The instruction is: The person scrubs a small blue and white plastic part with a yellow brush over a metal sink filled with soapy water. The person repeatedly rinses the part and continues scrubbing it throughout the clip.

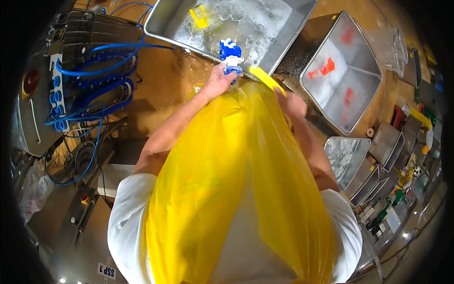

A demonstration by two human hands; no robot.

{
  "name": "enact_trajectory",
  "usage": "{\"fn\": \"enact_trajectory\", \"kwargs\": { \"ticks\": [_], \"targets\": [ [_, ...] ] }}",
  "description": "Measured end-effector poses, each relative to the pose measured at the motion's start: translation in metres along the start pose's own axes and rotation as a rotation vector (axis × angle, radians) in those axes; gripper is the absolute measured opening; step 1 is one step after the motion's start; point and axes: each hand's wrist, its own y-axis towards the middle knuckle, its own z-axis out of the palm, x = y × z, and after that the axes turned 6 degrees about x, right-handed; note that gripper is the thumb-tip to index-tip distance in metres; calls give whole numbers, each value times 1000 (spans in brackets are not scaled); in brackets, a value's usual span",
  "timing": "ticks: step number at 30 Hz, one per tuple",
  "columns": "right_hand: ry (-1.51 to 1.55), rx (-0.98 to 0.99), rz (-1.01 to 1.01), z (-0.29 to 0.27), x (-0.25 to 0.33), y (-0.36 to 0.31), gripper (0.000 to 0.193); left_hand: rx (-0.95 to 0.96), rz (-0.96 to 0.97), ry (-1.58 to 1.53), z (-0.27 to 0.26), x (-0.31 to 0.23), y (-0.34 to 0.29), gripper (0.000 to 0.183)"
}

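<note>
My left hand (218,81) is closed on a blue part (229,49) with patches of white foam on it, held at the near edge of a metal tub (158,35) of sudsy water. My right hand (294,105), smeared by motion, grips the near end of a long yellow tool (266,78), perhaps a brush. Its far end points toward the blue part but stands apart from it. Farther back in the tub lies a yellow piece (200,17) partly in the water; its kind is not clear.
To the right stands a deep metal bin (373,71) with foam and red pieces inside. Beyond my right arm is a smaller metal bin (347,161). On the left, blue hoses (101,68) hang beside a steel machine (35,113). A yellow apron (203,175) covers my front.
</note>
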Motion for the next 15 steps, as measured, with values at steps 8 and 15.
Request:
{"fn": "enact_trajectory", "kwargs": {
  "ticks": [8,15],
  "targets": [
    [287,32,-276,-71,46,8,80,158,-147,60,-9,15,11,30],
    [-86,-1,-228,-65,17,7,75,-13,83,143,-6,31,7,21]
  ]
}}
